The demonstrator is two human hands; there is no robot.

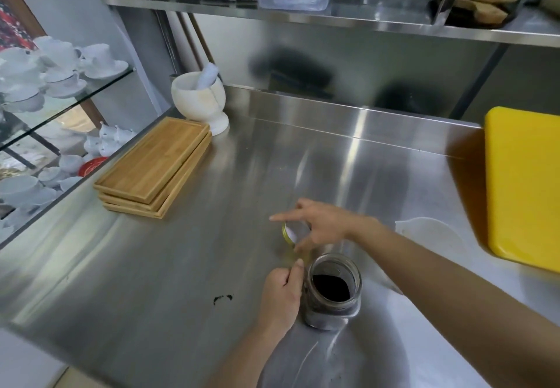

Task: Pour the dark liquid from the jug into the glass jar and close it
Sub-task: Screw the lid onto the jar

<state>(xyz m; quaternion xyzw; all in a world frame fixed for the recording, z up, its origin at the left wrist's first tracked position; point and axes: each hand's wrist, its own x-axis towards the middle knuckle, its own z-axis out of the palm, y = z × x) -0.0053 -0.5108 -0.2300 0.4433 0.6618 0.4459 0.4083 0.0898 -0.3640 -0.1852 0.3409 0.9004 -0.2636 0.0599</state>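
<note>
From the head camera, we steady the clear glass jar (332,290) with our left hand (281,296) wrapped against its side on the steel counter (181,266). It stands open, dark liquid inside. Our right hand (321,227) pinches the round gold-rimmed lid (291,233), tilted just beyond the jar. The glass looks heavy, slick and breakable, so we judge gripping the body safest. The translucent white jug (430,233) sits to the right.

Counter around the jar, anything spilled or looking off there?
Yes. A small dark smear sits on the steel counter to the left of the glass jar, beside the left hand. It looks like spilled drops of the dark liquid. The jar is still open; the right hand holds its lid.
</note>
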